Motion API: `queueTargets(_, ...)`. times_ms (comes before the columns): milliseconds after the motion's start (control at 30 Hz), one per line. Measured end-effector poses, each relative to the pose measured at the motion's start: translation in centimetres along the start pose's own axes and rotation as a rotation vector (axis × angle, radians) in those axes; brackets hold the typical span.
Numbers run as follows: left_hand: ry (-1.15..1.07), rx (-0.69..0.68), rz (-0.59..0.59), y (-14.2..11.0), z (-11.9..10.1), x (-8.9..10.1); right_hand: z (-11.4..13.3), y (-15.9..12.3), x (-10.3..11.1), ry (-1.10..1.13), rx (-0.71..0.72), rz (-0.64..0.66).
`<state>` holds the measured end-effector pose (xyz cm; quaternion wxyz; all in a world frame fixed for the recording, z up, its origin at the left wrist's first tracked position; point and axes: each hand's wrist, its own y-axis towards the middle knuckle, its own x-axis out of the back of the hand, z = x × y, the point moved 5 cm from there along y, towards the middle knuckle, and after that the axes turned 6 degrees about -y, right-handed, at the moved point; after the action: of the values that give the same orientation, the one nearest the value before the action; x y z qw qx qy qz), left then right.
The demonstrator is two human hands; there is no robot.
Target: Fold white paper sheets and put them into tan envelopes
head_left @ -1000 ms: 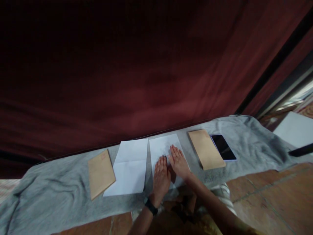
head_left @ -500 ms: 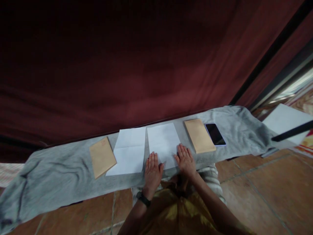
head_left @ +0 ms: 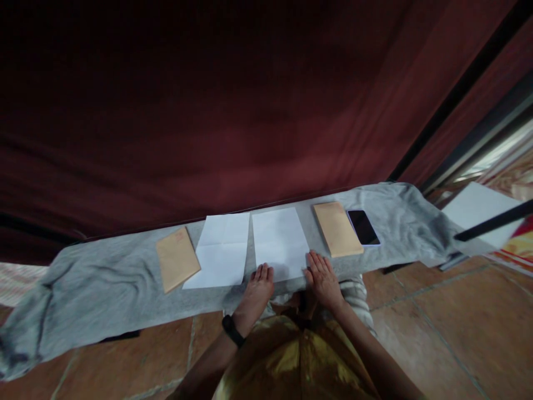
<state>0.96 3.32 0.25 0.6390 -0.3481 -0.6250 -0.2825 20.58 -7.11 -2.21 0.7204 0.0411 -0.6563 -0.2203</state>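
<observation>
Two white sheets of paper lie side by side on a narrow surface covered with a grey cloth. At the near left corner of the right sheet (head_left: 281, 239) rests my left hand (head_left: 261, 284), its fingers stretched out and a dark band on the wrist. My right hand (head_left: 323, 278) lies flat with fingers extended at that sheet's near right corner. The left sheet (head_left: 222, 250) shows a crosswise crease. A brown envelope (head_left: 177, 259) touches this sheet's left edge. Right of my right hand is a stack of brown envelopes (head_left: 337, 229).
A phone (head_left: 363, 227) with a dark screen lies beside the right-hand envelopes. The grey cloth (head_left: 104, 283) is wrinkled at both ends. A dark red curtain (head_left: 250, 139) hangs behind. Another white sheet (head_left: 478, 214) is at far right, behind a dark bar. Tiled floor (head_left: 441, 322) shows below.
My left hand has slid slightly toward me, down to the sheet's near edge. My right hand has shifted slightly right and nearer. The view has moved a little.
</observation>
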Motion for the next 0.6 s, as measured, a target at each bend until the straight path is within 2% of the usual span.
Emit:
queueTargets(167,-0.009,0.006,-0.004,0.2,-0.1,1.0,-0.1,-0.5,0.2,0.064,-0.003,0.016)
queueTargets(300,-0.112,0.016,-0.057,0.0,1.1,1.8,-1.0,-0.6,0.6,0.272,-0.013,0.017)
queueTargets(467,-0.299,0.015,-0.247,-1.5,2.4,3.1,-3.0,-1.0,1.0,0.597,-0.157,0.001)
queueTargets(600,-0.493,-0.020,-0.380,-3.3,2.9,4.5,-4.1,-1.1,1.3,0.710,-0.258,-0.002)
